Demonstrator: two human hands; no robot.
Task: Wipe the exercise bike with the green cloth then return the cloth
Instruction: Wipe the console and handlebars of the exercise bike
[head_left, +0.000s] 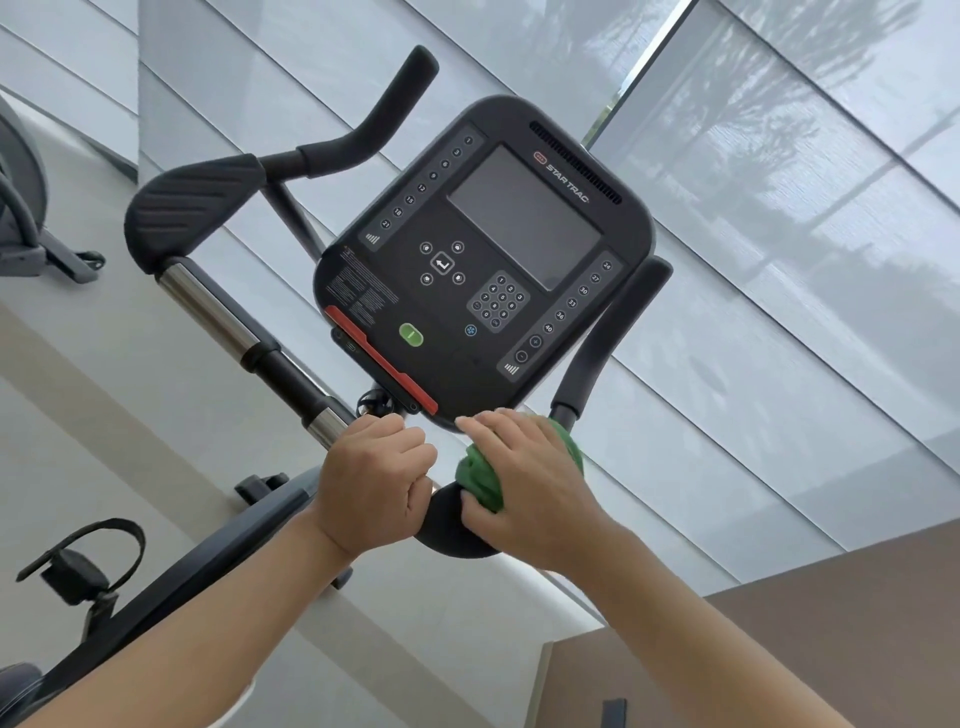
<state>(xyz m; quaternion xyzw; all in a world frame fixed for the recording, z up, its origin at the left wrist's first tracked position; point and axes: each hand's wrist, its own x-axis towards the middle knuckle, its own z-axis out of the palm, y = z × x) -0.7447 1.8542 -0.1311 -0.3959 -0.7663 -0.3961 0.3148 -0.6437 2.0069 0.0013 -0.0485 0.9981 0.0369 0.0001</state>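
Our left hand (371, 480) closed on the handlebar (447, 525), our right hand (524, 478) gripping the green cloth (480, 480) — we should press firmly, wiping around it.

Two bare arms come up from the bottom of the picture and reach forward, side by side. The left hand (371, 480) is curled into a fist. Its fingers (410, 441) are bent tight and tucked in, and the knuckles point up. The back of the hand faces the camera, and the wrist is straight. The right hand (524, 478) is just beside it, a small gap apart. Its fingers are bent and wrapped around the green cloth (480, 480), pressing down on it, with the thumb low on the near side. One finger sticks out toward the left hand. The right arm comes in from the lower right.
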